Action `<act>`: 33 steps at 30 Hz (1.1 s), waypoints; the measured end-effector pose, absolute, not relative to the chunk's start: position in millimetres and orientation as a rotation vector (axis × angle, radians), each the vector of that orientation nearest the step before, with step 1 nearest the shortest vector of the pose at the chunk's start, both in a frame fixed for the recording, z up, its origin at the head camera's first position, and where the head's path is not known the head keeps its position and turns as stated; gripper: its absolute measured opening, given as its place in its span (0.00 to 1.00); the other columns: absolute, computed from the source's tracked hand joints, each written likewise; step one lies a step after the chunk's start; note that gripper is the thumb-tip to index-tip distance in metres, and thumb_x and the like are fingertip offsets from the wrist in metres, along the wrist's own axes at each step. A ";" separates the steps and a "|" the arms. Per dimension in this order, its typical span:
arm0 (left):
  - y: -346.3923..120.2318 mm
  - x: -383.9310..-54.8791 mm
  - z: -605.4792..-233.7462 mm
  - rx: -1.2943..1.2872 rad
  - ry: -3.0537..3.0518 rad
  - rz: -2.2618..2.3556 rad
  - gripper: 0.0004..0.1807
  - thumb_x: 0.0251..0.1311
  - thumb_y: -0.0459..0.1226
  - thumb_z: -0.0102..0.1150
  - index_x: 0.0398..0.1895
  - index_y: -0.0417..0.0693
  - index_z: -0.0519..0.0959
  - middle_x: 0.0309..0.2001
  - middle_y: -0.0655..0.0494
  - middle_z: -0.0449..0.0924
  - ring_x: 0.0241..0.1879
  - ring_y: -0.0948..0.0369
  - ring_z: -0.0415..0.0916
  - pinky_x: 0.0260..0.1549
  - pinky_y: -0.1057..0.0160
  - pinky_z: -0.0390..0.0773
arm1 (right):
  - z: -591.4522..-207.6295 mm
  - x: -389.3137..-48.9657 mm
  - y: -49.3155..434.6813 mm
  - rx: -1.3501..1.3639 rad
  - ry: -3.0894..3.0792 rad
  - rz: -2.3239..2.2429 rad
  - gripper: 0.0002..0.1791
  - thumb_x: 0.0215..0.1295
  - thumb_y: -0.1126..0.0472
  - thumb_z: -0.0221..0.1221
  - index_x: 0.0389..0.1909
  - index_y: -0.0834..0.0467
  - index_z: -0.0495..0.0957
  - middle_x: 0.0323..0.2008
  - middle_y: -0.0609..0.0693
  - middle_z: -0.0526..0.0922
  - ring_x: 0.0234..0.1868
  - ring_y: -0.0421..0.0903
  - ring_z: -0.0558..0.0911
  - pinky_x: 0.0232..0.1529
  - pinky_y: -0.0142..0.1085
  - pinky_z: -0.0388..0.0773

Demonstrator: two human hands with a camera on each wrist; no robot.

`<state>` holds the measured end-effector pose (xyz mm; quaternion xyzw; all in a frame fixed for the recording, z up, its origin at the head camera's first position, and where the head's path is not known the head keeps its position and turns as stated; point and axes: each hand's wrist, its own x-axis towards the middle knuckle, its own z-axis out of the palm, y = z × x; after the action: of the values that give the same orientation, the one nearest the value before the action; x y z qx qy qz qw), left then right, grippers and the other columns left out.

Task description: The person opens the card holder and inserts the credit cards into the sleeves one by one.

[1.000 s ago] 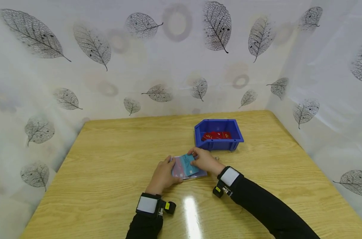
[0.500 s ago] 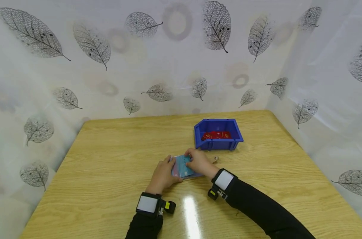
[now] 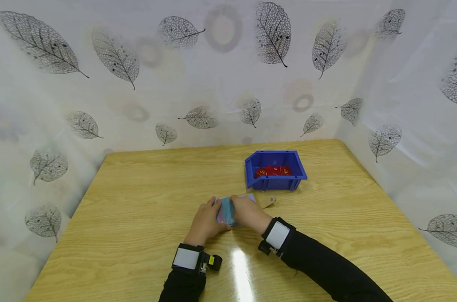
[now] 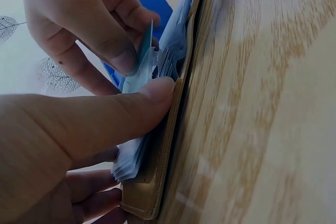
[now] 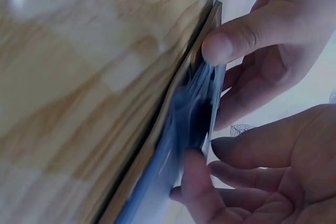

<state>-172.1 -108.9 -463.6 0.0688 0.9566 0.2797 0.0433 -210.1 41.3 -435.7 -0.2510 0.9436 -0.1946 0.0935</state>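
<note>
A tan card holder (image 4: 144,195) lies spread on the table, with a stack of clear plastic sleeves (image 4: 128,163) inside. My left hand (image 3: 205,220) grips its left end, thumb on the near edge at the sleeve mouths and fingers at the far side. My right hand (image 3: 250,212) pinches a teal card (image 4: 145,45) between thumb and fingers. Most of that card sits within the top sleeve, and its right end sticks out toward my right fingers. In the right wrist view, the sleeves (image 5: 157,174) bulge apart by my right thumb.
A blue plastic bin (image 3: 277,183) holding red cards (image 3: 273,171) stands behind the card holder, to the right. The holder's snap strap (image 3: 269,203) sticks out on the right. Patterned cloth (image 3: 213,84) hangs around the wooden table (image 3: 149,184).
My right hand has moved left and slightly nearer, taking the teal card further left over the pink part and into the sleeve. The left hand has stayed in place.
</note>
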 end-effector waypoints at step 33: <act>-106.9 -170.6 -464.0 0.189 2.928 0.878 0.48 0.45 0.45 0.77 0.68 0.34 0.65 0.69 0.34 0.60 0.64 0.38 0.62 0.60 0.44 0.67 | -399.9 -269.1 81.9 -0.759 2.886 -0.616 0.17 0.67 0.62 0.56 0.55 0.62 0.78 0.49 0.56 0.83 0.41 0.48 0.83 0.40 0.41 0.80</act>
<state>-170.6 -106.9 -464.0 0.0618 0.9552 0.2866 0.0396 -269.1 81.9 -399.9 -0.2487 0.9461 -0.2019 0.0471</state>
